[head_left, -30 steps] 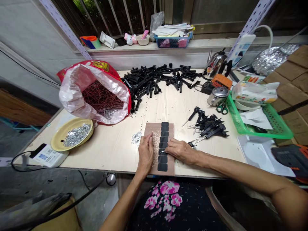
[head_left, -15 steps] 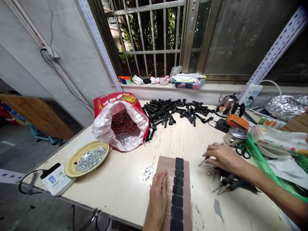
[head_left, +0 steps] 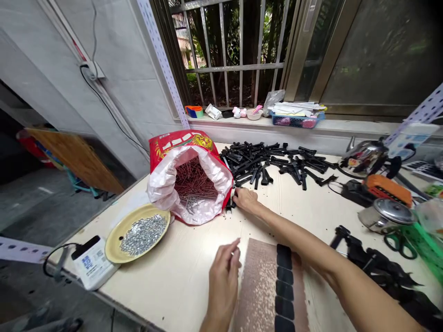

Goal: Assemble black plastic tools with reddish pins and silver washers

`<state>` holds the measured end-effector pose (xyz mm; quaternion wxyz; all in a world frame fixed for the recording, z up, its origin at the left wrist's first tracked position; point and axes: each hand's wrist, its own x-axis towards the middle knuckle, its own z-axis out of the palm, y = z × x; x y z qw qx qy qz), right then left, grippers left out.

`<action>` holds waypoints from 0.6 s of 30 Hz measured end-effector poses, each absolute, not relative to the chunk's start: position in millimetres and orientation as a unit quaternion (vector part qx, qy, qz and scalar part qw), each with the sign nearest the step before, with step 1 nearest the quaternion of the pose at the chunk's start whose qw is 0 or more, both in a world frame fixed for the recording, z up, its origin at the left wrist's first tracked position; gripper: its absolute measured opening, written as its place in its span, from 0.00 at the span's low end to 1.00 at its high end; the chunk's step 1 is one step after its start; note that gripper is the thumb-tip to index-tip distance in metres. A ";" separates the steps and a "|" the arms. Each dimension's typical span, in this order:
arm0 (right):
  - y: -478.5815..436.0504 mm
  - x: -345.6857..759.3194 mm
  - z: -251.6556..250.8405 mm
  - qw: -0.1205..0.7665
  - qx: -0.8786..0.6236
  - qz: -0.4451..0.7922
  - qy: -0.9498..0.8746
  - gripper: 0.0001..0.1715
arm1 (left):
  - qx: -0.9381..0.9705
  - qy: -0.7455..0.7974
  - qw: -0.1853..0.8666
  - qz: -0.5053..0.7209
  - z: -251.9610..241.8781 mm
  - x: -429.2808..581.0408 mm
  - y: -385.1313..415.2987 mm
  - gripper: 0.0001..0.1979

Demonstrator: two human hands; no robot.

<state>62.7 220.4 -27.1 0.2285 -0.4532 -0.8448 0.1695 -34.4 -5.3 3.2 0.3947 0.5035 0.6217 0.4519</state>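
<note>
My right hand (head_left: 246,201) reaches across to the left, at the edge of the black plastic parts (head_left: 268,161), beside the mouth of the red bag (head_left: 187,138). Its fingers are closed around the end of one black part, mostly hidden by the fingers and the bag. My left hand (head_left: 224,279) hovers at the left edge of a brown board (head_left: 256,258), fingers loosely bent and a little apart, with nothing visible in them. A row of black rounded-square pads (head_left: 284,276) lies along the board. Thin reddish-brown rods or nails (head_left: 194,182) fill the bag.
A yellow plate (head_left: 112,246) of small silver pieces and a white box (head_left: 92,265) stand at the left. More black parts (head_left: 374,263) lie at right, near scissors (head_left: 399,244), a metal pot (head_left: 386,216) and an orange-black device (head_left: 387,190). A barred window is behind.
My right hand has moved from the right-hand black parts across to the pile by the bag. My left hand has lifted off the board's edge. The view has shifted.
</note>
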 end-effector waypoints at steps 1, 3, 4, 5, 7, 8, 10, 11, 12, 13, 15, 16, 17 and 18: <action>216.6 64.7 -25.3 0.212 -0.498 0.186 -0.820 0.04 | 0.510 0.623 0.382 0.454 7.6 -42.9 4.9 0.18; 201.9 72.6 -19.0 0.186 -0.566 0.206 -0.776 0.07 | 0.507 0.633 0.358 0.462 13.8 -54.8 23.9 0.19; 192.1 77.2 -15.2 0.188 -0.561 0.215 -0.777 0.11 | 0.495 0.640 0.358 0.467 15.1 -57.8 32.4 0.20; 181.5 81.6 -11.4 0.200 -0.540 0.231 -0.784 0.15 | 0.474 0.645 0.371 0.470 15.1 -58.9 40.0 0.22; 162.1 87.7 -5.2 0.235 -0.470 0.304 -0.795 0.19 | 0.424 0.626 0.456 0.470 11.8 -56.7 53.3 0.25; 155.2 89.0 -3.3 0.250 -0.424 0.349 -0.797 0.19 | 0.399 0.597 0.514 0.469 9.1 -54.6 59.1 0.26; 150.9 88.3 -2.1 0.268 -0.355 0.402 -0.800 0.15 | 0.354 0.532 0.596 0.485 2.5 -51.0 69.0 0.26; 153.7 86.7 -2.9 0.268 -0.349 0.387 -0.810 0.14 | 0.333 0.515 0.608 0.504 -0.9 -50.3 73.2 0.25; 159.5 84.4 -4.4 0.263 -0.359 0.345 -0.826 0.15 | 0.312 0.515 0.600 0.527 -4.2 -50.7 76.9 0.25; 167.5 81.7 -6.4 0.252 -0.373 0.282 -0.847 0.15 | 0.298 0.527 0.578 0.548 -7.3 -52.1 80.0 0.24; 186.0 76.2 -11.2 0.199 -0.377 0.143 -0.893 0.15 | 0.297 0.552 0.531 0.571 -12.7 -57.2 84.7 0.23; 194.9 73.9 -13.4 0.162 -0.363 0.090 -0.913 0.14 | 0.309 0.560 0.508 0.577 -14.8 -60.2 86.3 0.22; 202.4 72.6 -15.2 0.128 -0.341 0.054 -0.930 0.15 | 0.324 0.566 0.482 0.584 -16.7 -63.1 87.5 0.20; 208.0 72.5 -16.5 0.103 -0.319 0.031 -0.942 0.15 | 0.336 0.573 0.457 0.591 -18.1 -65.7 88.2 0.19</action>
